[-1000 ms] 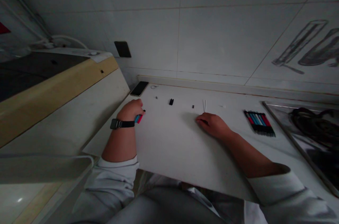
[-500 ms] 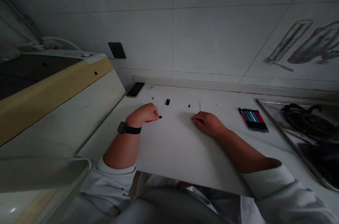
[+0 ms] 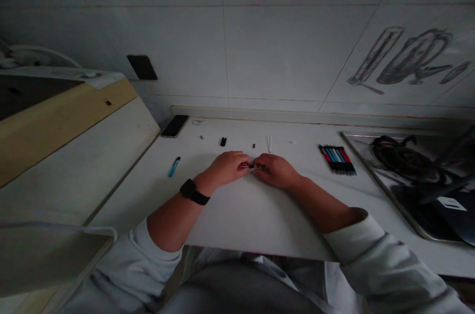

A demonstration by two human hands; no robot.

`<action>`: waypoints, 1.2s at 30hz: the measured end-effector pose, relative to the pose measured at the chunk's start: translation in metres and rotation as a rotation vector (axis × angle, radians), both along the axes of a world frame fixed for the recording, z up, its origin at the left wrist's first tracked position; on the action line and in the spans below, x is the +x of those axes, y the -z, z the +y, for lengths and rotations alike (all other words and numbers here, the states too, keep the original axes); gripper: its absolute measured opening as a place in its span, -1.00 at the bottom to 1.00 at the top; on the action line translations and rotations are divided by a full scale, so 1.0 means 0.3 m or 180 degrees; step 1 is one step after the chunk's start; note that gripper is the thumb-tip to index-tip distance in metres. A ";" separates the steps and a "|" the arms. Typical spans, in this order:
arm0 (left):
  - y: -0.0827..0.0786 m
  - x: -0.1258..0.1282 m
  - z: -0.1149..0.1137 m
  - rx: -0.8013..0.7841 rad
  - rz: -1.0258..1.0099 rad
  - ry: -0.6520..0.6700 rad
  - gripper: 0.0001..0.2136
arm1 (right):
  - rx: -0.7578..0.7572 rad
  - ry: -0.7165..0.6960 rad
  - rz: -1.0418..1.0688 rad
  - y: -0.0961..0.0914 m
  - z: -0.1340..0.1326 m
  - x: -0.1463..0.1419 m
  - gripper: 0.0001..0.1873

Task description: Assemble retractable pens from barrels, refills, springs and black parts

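My left hand and my right hand meet over the middle of the white counter. Both are closed on a red pen held between their fingertips. A black watch sits on my left wrist. A blue pen lies alone on the counter to the left of my left hand. A row of several red, blue and black pens lies to the right of my right hand.
A black phone lies at the back left. Small parts lie behind my hands: a black cap, a tiny black piece, two white refill tubes. A gas stove fills the right. A white slanted appliance borders the left.
My left hand carried the red pen rightwards to my right hand, which now grips it too. The blue pen stayed behind on the counter. The camera turned right.
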State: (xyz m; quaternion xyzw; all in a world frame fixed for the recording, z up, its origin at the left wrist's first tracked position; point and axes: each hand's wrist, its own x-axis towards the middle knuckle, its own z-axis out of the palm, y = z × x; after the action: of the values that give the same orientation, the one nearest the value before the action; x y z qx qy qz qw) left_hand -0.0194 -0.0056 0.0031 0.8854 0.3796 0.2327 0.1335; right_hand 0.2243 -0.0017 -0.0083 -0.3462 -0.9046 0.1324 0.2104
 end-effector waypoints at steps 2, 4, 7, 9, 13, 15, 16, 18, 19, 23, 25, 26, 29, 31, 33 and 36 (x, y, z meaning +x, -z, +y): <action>-0.005 0.009 -0.001 0.0042 -0.0090 0.0064 -0.92 | 0.0017 0.0043 0.0009 -0.003 -0.003 -0.005 -0.78; -0.009 0.016 -0.004 -0.0006 -0.0296 0.0027 -0.87 | 0.0013 0.0075 0.0033 -0.008 -0.003 -0.006 -0.80; -0.010 0.027 -0.007 -0.0313 -0.0977 -0.0179 -0.70 | -0.0112 0.0178 0.0227 -0.013 0.001 -0.006 -0.81; -0.004 0.035 -0.004 -0.0662 -0.1537 -0.0237 -0.62 | -0.0254 0.0233 0.0446 -0.013 0.005 -0.008 -0.82; 0.026 0.052 0.017 -0.1242 -0.2308 -0.0228 -0.76 | -0.0419 0.0237 0.0760 -0.003 0.010 -0.016 -0.80; 0.043 0.059 0.029 -0.1461 -0.2575 -0.0286 -0.80 | -0.0486 0.0222 0.0831 0.003 0.011 -0.020 -0.77; 0.049 0.061 0.033 -0.1580 -0.2711 -0.0329 -0.78 | -0.0510 0.0220 0.0859 0.005 0.012 -0.021 -0.76; 0.055 0.063 0.036 -0.1846 -0.3009 -0.0430 -0.74 | -0.0500 0.0250 0.0891 0.010 0.015 -0.020 -0.75; 0.056 0.063 0.036 -0.1998 -0.3162 -0.0475 -0.72 | -0.0472 0.0280 0.0881 0.012 0.016 -0.020 -0.75; 0.045 0.057 0.027 -0.2548 -0.3666 -0.0629 -0.65 | -0.0386 0.0399 0.0785 0.018 0.021 -0.017 -0.75; 0.040 0.051 0.026 -0.2598 -0.3808 -0.0710 -0.64 | -0.0362 0.0403 0.0744 0.020 0.027 -0.013 -0.77; 0.038 0.048 0.027 -0.2574 -0.3854 -0.0740 -0.63 | -0.0333 0.0453 0.0744 0.020 0.033 -0.007 -0.79; 0.038 0.041 0.032 -0.2522 -0.3902 -0.0754 -0.61 | -0.0109 0.0978 0.0892 0.018 0.069 0.036 -0.78; 0.040 0.039 0.035 -0.2517 -0.3855 -0.0722 -0.60 | 0.0152 0.1522 0.1025 0.017 0.108 0.094 -0.72; 0.042 0.040 0.038 -0.2521 -0.3766 -0.0699 -0.60 | 0.0372 0.2010 0.1027 0.021 0.152 0.168 -0.66; 0.044 0.046 0.038 -0.2554 -0.3610 -0.0678 -0.59 | 0.0413 0.2533 0.0762 0.041 0.211 0.278 -0.55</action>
State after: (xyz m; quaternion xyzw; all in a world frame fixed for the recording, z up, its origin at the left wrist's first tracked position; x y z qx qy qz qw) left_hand -0.0055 0.0058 -0.0102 0.4678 0.3926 0.5124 0.6038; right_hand 0.3077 0.0616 -0.0206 -0.6369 -0.6759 0.0229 0.3702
